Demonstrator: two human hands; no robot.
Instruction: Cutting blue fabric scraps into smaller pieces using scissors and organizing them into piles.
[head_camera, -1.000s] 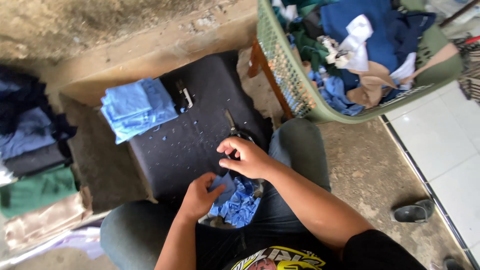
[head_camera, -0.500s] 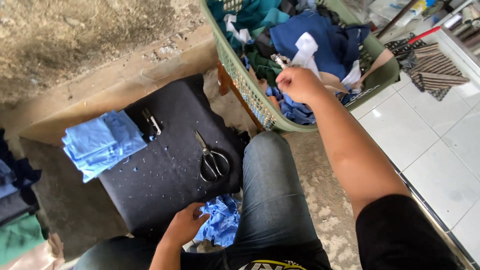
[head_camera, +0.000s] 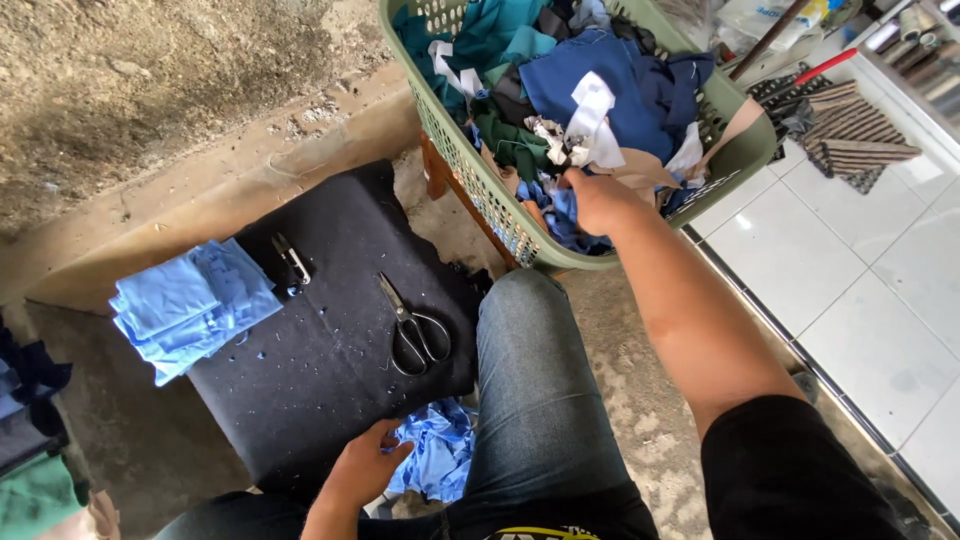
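A bare concrete floor (head_camera: 640, 400) carries a black cushion (head_camera: 330, 340), with scissors (head_camera: 412, 330) near its right edge and folded blue cloth (head_camera: 190, 310) overhanging its left edge. At its near edge the left hand (head_camera: 362, 468) rests loosely curled against crumpled blue scraps (head_camera: 432, 450), partly hidden by the knee. Farther off, the right hand (head_camera: 598, 198) digs into the fabric pile in the green basket (head_camera: 480, 190), fingertips buried, so its grip cannot be told.

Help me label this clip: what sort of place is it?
Probably a small home sewing workshop: a basket of fabric scraps, scissors on a black pad, and stacked blue cloth.
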